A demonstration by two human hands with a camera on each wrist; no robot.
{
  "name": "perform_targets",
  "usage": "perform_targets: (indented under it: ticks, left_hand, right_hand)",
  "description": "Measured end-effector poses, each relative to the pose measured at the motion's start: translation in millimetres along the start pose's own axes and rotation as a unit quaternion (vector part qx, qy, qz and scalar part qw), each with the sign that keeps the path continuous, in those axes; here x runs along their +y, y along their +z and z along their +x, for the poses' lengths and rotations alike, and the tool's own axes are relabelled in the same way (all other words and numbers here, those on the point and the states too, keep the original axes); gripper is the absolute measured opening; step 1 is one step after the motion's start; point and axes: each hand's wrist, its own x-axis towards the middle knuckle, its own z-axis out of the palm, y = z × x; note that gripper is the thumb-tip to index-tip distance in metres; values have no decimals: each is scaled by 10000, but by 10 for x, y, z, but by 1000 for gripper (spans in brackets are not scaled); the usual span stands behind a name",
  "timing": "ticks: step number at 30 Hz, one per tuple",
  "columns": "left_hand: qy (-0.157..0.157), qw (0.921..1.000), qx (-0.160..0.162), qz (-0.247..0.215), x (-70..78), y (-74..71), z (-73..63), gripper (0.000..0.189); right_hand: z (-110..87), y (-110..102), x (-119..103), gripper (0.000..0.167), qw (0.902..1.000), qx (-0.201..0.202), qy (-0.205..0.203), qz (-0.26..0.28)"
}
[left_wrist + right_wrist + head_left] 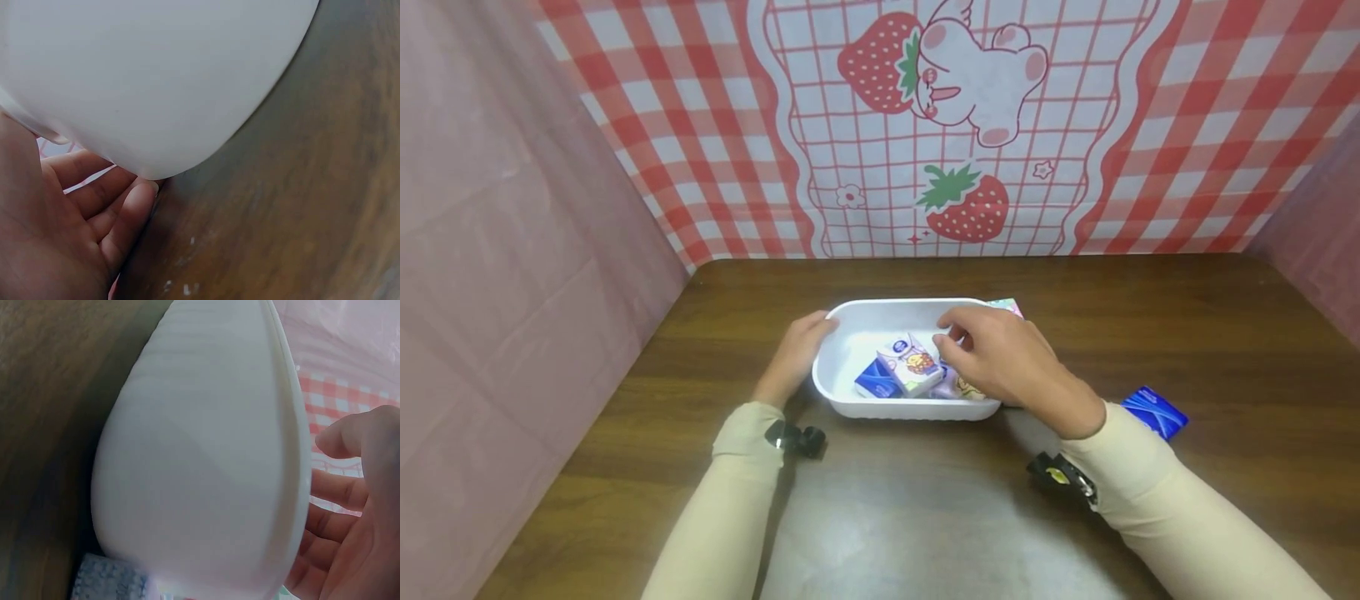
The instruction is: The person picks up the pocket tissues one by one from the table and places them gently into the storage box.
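Note:
A white plastic basin (880,408) sits on the table, with several small tissue packs in it. On top lies a white and purple pack with a cartoon print (910,367), overlapping a blue pack (877,381); another pale pack (957,386) is partly hidden. My left hand (797,350) grips the basin's left rim; in the left wrist view its fingers (103,187) lie against the outer wall. Over the right end of the basin is my right hand (1003,354), fingers loosely bent, thumb apart from them, nothing seen between them.
A blue pack (1156,412) lies on the wooden table (1225,333) beyond my right wrist. Behind the basin's right corner a pink and green pack (1007,307) shows in part. A checked strawberry cloth (700,125) hangs at the back, with a pink curtain (512,208) at left.

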Motion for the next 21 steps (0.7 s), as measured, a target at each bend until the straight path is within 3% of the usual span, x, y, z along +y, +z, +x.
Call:
perform_targets:
  ticks: [12,21]
  left_hand:
    - [-73,9999,-31,-63,-8,-6,10,38]
    - [78,9999,-4,-66,-19,-1,6,36]
  right_hand:
    - [-77,-116,155,29,9995,117,279,-27]
    - [-154,-175,220,27,9993,169,344,3]
